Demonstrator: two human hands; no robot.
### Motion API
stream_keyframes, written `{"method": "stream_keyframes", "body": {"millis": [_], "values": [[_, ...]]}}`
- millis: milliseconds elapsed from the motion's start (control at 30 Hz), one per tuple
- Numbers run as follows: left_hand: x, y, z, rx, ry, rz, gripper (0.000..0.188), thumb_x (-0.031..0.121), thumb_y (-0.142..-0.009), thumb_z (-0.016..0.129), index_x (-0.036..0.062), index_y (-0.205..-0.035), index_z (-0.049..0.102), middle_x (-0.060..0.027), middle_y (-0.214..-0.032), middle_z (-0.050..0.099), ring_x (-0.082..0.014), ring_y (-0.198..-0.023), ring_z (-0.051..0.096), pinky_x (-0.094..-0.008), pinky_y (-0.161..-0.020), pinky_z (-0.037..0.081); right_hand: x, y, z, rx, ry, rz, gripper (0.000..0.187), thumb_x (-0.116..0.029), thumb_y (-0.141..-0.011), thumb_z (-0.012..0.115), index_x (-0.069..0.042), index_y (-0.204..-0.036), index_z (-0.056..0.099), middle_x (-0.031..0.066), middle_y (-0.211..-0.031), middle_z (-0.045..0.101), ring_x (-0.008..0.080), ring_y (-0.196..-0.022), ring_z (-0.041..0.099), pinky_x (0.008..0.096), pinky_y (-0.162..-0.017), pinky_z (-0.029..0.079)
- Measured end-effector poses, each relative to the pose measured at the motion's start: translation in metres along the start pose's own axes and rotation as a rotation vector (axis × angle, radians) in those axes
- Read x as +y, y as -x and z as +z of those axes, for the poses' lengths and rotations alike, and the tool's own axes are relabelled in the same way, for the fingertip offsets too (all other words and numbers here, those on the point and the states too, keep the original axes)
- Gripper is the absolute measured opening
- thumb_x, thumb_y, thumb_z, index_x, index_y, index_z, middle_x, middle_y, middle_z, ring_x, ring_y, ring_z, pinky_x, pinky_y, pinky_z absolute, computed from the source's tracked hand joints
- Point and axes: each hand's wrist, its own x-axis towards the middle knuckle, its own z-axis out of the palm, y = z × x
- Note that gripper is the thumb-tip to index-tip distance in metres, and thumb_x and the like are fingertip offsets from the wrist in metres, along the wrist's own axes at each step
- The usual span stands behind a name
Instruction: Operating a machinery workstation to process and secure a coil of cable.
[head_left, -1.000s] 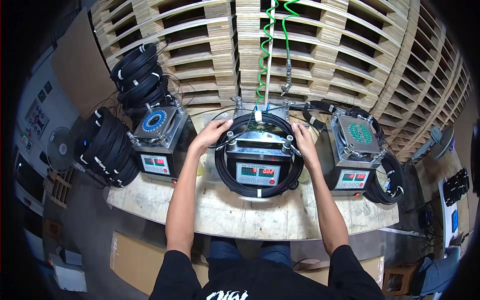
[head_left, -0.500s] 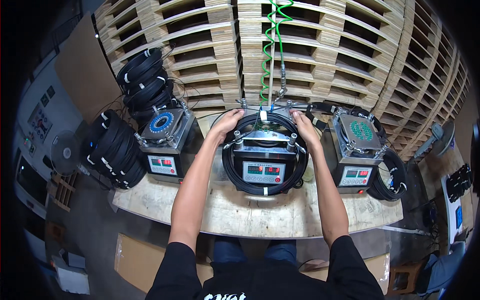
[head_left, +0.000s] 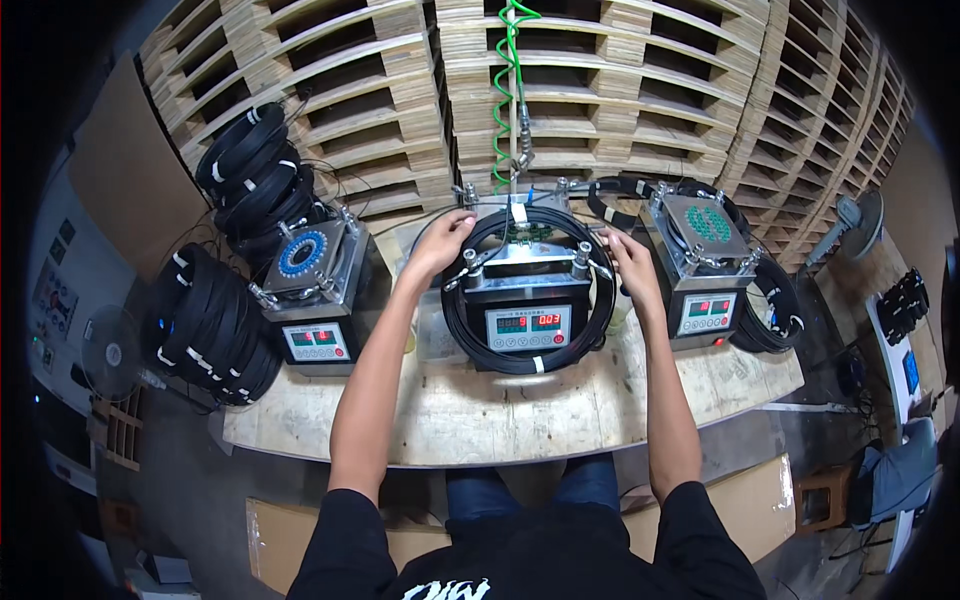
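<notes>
Over my camera feed, at the far left, I see a round fan (head_left: 112,355), then a stack of black cable bundles (head_left: 215,335) with white ties; more bundles (head_left: 262,185) are piled behind them. Next, on the wooden desk (head_left: 500,420), stands the left machine (head_left: 345,275), its metal top carrying a blue ring (head_left: 302,254) and its front a lit panel (head_left: 319,342).

My left hand (head_left: 445,242) comes next, fingers bent, at the upper left of the black cable coil (head_left: 456,315); I cannot tell whether it grips the cable. The coil is at the middle of the desk, ringing the front of the middle machine (head_left: 530,283), so that the panel with red digits (head_left: 528,327) shows through it. A white tag (head_left: 519,213) sits at its top, a white tie (head_left: 538,364) at its bottom. A green spiral hose (head_left: 503,110) hangs behind.

My right hand (head_left: 632,268) is at the coil's upper right, fingers curled; whether they pinch anything I cannot make out. Further right stands the right machine (head_left: 745,262), with a green pattern (head_left: 708,224) on top, and coiled black cable (head_left: 768,300) lies just beside it.
</notes>
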Motion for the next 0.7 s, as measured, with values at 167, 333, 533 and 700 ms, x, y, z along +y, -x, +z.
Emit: {"method": "stream_keyframes", "body": {"millis": [167, 333, 533, 700], "values": [[0.027, 0.1, 0.008, 0.753, -0.196, 0.336, 0.019, 0.005, -0.097, 0.055, -0.0011, -0.112, 0.065, -0.0154, -0.105, 0.063, -0.0262, -0.095, 0.062, -0.034, -0.086, 0.049, 0.013, 0.065, 0.0, 0.144, -0.205, 0.175, 0.031, -0.021, -0.102, 0.056, 0.002, -0.121, 0.066, 0.0044, -0.099, 0.068, 0.0101, -0.086, 0.059, 0.0256, -0.079, 0.048], [-0.037, 0.19, 0.07, 0.799, 0.148, 0.027, 0.026, 0.012, -0.103, 0.049, -0.0014, -0.124, 0.056, -0.0143, -0.123, 0.056, -0.0211, -0.107, 0.058, -0.0334, -0.093, 0.046, 0.043, 0.095, 0.007, 0.231, 0.051, 0.072, 0.029, -0.012, -0.098, 0.059, 0.001, -0.123, 0.066, 0.0052, -0.093, 0.066, 0.0083, -0.08, 0.058, 0.0249, -0.069, 0.049], [-0.031, 0.185, 0.093, 0.529, 0.269, -0.064, 0.045, 0.022, -0.108, 0.04, -0.0031, -0.145, 0.042, -0.0158, -0.138, 0.054, -0.0198, -0.121, 0.053, -0.0296, -0.104, 0.038, 0.037, 0.121, 0.026, 0.346, 0.062, 0.08, 0.024, -0.007, -0.096, 0.061, 0.009, -0.112, 0.068, 0.0054, -0.075, 0.066, 0.0088, -0.065, 0.058, 0.0248, -0.062, 0.048], [-0.021, 0.169, 0.077, 0.448, 0.353, -0.077, 0.047, 0.02, -0.107, 0.043, -0.0033, -0.147, 0.039, -0.0155, -0.135, 0.057, -0.0156, -0.121, 0.054, -0.0266, -0.104, 0.039, 0.065, 0.121, 0.012, 0.269, 0.078, 0.087, 0.022, -0.008, -0.096, 0.061, 0.009, -0.107, 0.07, 0.007, -0.078, 0.069, 0.009, -0.07, 0.06, 0.0253, -0.065, 0.049]]}}
